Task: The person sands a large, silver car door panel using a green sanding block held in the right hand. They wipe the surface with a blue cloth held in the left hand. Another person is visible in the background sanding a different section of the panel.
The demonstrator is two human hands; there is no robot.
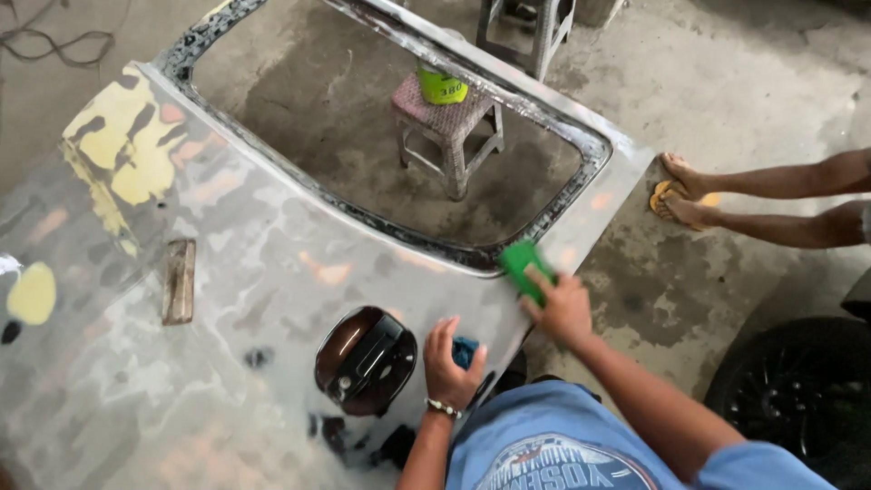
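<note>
A person leans over a sanded car tailgate panel [272,272] that fills the left and centre of the frame, its surface mottled grey with yellow filler patches at the upper left. The right hand [564,308], right of centre, grasps a green sanding block [524,268] and presses it against the panel's edge, just below the lower right corner of the empty window opening [381,136]. The left hand [451,363], at lower centre, is closed around a small blue object [465,351], of which only a corner shows; its kind cannot be told. That hand rests on the panel just beside a dark oval recess [365,358] with a latch part inside. A rusty rectangular handle mount [179,281] lies well to the left on the panel. Through the window opening, a pink-topped stool [446,127] stands on the concrete floor [726,91], bearing a green can [441,86]. At the right edge, another person's bare feet in yellow sandals [680,195] rest on the floor. A black tyre [798,395] sits in the lower right corner.
</note>
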